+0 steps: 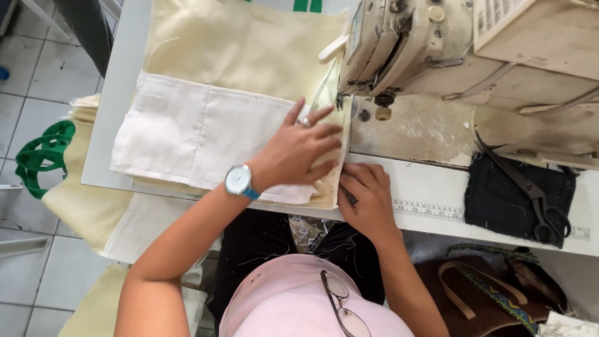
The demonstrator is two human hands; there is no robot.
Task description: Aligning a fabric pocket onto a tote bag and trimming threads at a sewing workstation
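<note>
Green strap bundle (43, 156), floor at far left. Cream fabric (243, 56) with white panel (187, 134) across table (118, 81). Left hand (299, 150) flat, fingers spread, pressing fabric edge beside sewing machine (424, 43). Right hand (368, 193) pinching hem at table's near edge. Scissors (530, 193) on dark cloth (505, 200), far right.

— What does the person wear on the arms?
— Nothing covers them; both forearms are bare. The left wrist carries a wristwatch (238, 180) with a round pale dial and a blue strap.
— Any jewellery?
— A ring (304, 122) with a silvery look sits on a finger of the left hand (298, 150).
— And the clothing?
— A pale pink top (293, 299) with a pair of glasses (342, 306) hanging at its front, and dark trousers (262, 240) flecked with loose threads.
</note>
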